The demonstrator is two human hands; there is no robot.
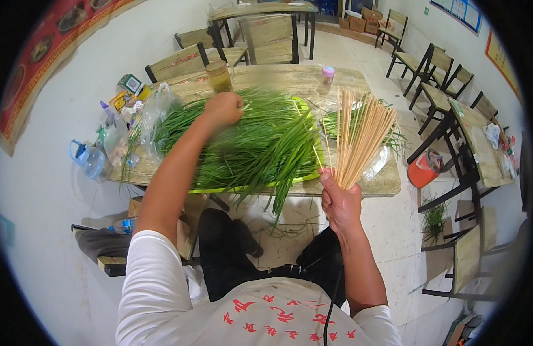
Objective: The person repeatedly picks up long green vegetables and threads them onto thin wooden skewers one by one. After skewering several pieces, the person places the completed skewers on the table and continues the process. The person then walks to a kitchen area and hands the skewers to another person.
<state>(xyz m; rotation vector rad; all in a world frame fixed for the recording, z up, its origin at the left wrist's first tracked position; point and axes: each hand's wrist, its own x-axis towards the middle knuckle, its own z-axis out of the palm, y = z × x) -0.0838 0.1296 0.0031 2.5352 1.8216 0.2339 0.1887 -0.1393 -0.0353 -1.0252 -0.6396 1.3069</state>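
A large heap of long green leaves, perhaps Chinese chives (pixel 257 147), covers most of a lime-green plastic tray (pixel 312 176), and some hang over its near edge. My left hand (pixel 223 109) is curled at the heap's upper left, the arm reaching across it; whether leaves are between the fingers cannot be told. My right hand (pixel 343 200), right of the tray, grips a thick fanned bundle of thin wooden skewers (pixel 357 134), with a few skewers standing apart on its left. Behind the bundle, more green leaves (pixel 333 123) lie on the table.
The wooden table (pixel 381 186) also bears a lidded jar of yellowish liquid (pixel 218 77), a pink-capped container (pixel 328 74) and a clear plastic bag (pixel 156 125). A large plastic bottle (pixel 91 162) is at the left. Chairs, another table and a red bin (pixel 423 169) stand at right.
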